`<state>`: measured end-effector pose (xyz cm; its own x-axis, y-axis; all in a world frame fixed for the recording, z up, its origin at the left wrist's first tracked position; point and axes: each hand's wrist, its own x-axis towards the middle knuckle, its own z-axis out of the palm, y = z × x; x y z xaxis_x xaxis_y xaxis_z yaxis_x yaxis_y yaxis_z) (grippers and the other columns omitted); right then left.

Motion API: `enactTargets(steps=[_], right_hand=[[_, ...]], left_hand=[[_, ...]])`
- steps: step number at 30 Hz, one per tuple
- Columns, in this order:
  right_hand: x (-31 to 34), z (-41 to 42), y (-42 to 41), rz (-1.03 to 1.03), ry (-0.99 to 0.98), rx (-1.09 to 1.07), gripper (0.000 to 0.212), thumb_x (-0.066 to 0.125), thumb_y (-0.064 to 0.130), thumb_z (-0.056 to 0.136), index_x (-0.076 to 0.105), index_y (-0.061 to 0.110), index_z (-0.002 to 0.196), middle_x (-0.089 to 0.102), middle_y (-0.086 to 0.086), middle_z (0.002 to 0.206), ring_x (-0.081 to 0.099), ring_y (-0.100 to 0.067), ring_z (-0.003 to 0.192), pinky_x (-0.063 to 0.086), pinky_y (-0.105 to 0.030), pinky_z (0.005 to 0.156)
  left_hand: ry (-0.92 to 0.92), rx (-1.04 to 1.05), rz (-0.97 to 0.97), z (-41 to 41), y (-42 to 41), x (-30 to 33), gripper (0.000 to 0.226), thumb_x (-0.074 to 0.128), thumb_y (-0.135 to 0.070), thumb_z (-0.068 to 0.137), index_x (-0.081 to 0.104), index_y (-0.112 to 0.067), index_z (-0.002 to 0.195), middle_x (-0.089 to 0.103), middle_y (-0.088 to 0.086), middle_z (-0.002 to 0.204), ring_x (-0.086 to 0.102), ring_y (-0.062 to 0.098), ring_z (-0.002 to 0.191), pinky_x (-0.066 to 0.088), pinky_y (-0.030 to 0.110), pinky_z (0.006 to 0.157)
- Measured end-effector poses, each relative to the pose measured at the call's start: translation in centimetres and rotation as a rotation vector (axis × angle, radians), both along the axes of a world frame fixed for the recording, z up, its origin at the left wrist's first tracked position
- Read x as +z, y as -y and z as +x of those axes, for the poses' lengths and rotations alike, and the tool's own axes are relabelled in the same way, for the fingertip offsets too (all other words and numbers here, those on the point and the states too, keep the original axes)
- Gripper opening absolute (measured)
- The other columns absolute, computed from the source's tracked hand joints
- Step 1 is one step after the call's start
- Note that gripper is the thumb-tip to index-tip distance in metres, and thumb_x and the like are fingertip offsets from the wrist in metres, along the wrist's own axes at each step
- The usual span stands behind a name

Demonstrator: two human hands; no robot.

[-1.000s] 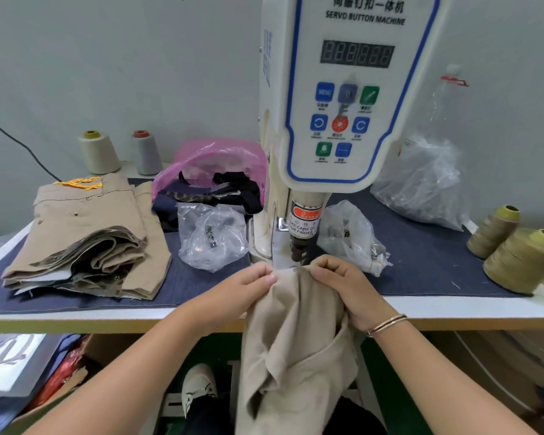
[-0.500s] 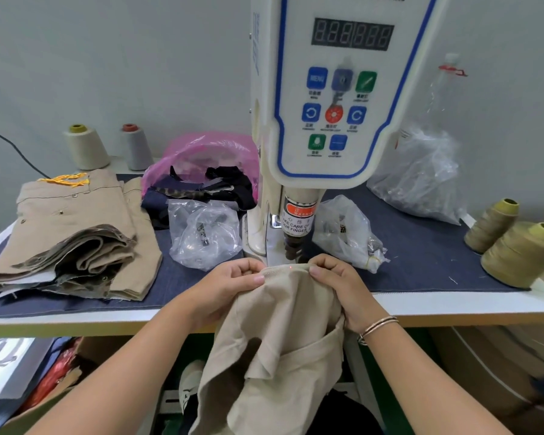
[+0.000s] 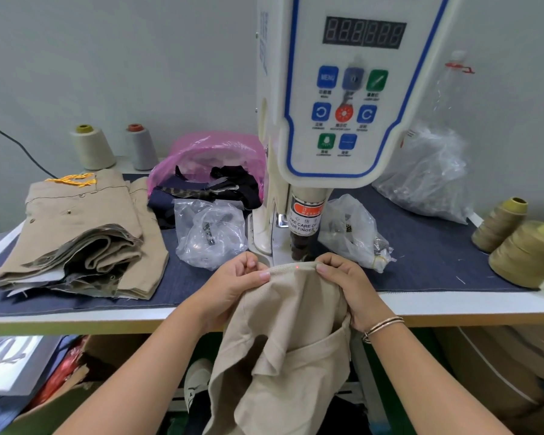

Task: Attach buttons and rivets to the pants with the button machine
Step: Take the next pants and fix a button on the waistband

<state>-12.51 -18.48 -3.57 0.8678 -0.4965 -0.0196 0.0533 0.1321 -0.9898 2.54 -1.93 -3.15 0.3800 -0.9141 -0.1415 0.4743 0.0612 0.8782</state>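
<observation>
Your left hand and right hand each pinch the folded top edge of the pants at the surface's front edge, under the button machine. The cloth looks soft and limp, so grip close beside the red dot.

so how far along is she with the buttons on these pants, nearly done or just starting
Some look done: the folded khaki pants stacked on the left show small buttons. In hand: the left hand and right hand pinch the edge of another khaki pair under the button machine, a red laser dot on the fabric. No button shows on that stretch yet. How many pairs remain I cannot tell.
</observation>
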Motion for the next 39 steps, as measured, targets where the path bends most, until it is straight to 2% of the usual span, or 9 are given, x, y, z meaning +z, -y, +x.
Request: enactTargets(steps=[12,16,19,21,24,27,30,34,39], right_hand=[[0.3,-1.0,-0.6,-0.026,0.032,0.012,0.009,0.061,0.019,0.078,0.065,0.022,0.071,0.058,-0.001,0.076,0.052,-0.011,0.075,0.042,-0.025,0.073],[0.8,-2.1,-1.2,0.037,0.14,-0.045,0.012,0.061,0.018,0.074,0.069,0.025,0.071,0.065,0.005,0.082,0.058,-0.008,0.081,0.042,-0.026,0.08],[1.8,-3.1,-1.8,0.068,0.241,-0.066,0.014,0.059,0.018,0.072,0.068,0.027,0.069,0.065,0.007,0.084,0.058,-0.007,0.082,0.041,-0.028,0.08],[2.4,-3.6,-2.5,0.089,0.3,-0.075,0.014,0.058,0.018,0.072,0.066,0.028,0.067,0.063,0.008,0.084,0.057,-0.007,0.082,0.038,-0.029,0.081],[2.8,-4.0,-3.8,0.092,0.333,0.006,0.008,0.063,0.017,0.069,0.063,0.025,0.069,0.061,0.006,0.084,0.056,-0.008,0.081,0.041,-0.026,0.078],[3.2,-4.1,-4.0,0.031,0.296,0.147,0.009,0.066,0.016,0.07,0.063,0.023,0.074,0.061,0.003,0.085,0.056,-0.011,0.081,0.047,-0.021,0.078],[3.7,-3.1,-1.7,-0.161,0.093,-0.115,0.028,0.057,0.008,0.088,0.065,0.029,0.072,0.065,0.007,0.08,0.062,-0.01,0.078,0.047,-0.027,0.082],[4.9,-0.4,3.1,-0.559,-0.311,-0.499,0.023,0.05,0.014,0.093,0.066,0.027,0.083,0.066,0.006,0.094,0.059,-0.016,0.09,0.044,-0.03,0.082],[6.1,2.4,6.3,-1.15,-0.955,-0.207,0.031,0.039,0.013,0.096,0.062,0.016,0.115,0.063,-0.01,0.117,0.057,-0.031,0.105,0.048,-0.037,0.091]], left_hand=[[0.136,-0.068,-0.034,-0.5,-0.4,0.1,0.031,0.068,-0.001,0.076,0.041,-0.012,0.084,0.058,-0.001,0.078,0.056,0.01,0.065,0.05,0.02,0.06],[0.491,-0.101,0.074,-1.4,-1.2,0.3,0.029,0.072,-0.018,0.083,0.053,-0.011,0.103,0.057,0.0,0.094,0.056,0.002,0.077,0.046,0.014,0.068],[0.65,-0.173,0.128,-1.6,-2.9,0.0,0.049,0.07,-0.045,0.076,0.055,-0.028,0.12,0.06,-0.003,0.113,0.061,0.007,0.099,0.047,0.02,0.083],[0.757,-0.204,0.101,-1.9,-3.7,0.1,0.048,0.07,-0.043,0.076,0.056,-0.029,0.12,0.058,-0.008,0.123,0.058,0.008,0.112,0.047,0.022,0.093],[0.961,-0.007,0.043,-2.5,-3.6,0.4,0.02,0.06,-0.018,0.08,0.066,-0.034,0.091,0.064,-0.019,0.106,0.06,0.001,0.101,0.047,0.02,0.086],[0.746,0.402,-0.001,-2.0,-3.2,0.7,0.035,0.044,-0.01,0.078,0.065,-0.038,0.083,0.067,-0.016,0.083,0.058,0.0,0.078,0.045,0.013,0.07],[0.711,0.676,0.034,0.1,-2.9,0.4,0.036,0.045,-0.007,0.084,0.062,-0.039,0.081,0.067,-0.016,0.082,0.059,0.003,0.079,0.046,0.019,0.073],[0.93,0.699,0.274,1.6,-2.3,-1.2,0.04,0.045,0.001,0.091,0.053,-0.038,0.085,0.063,-0.013,0.081,0.058,0.015,0.08,0.04,0.014,0.065],[1.115,0.623,0.453,1.7,-1.8,-1.9,0.029,0.044,-0.013,0.095,0.047,-0.039,0.08,0.06,-0.012,0.07,0.054,0.01,0.065,0.034,0.029,0.051]])
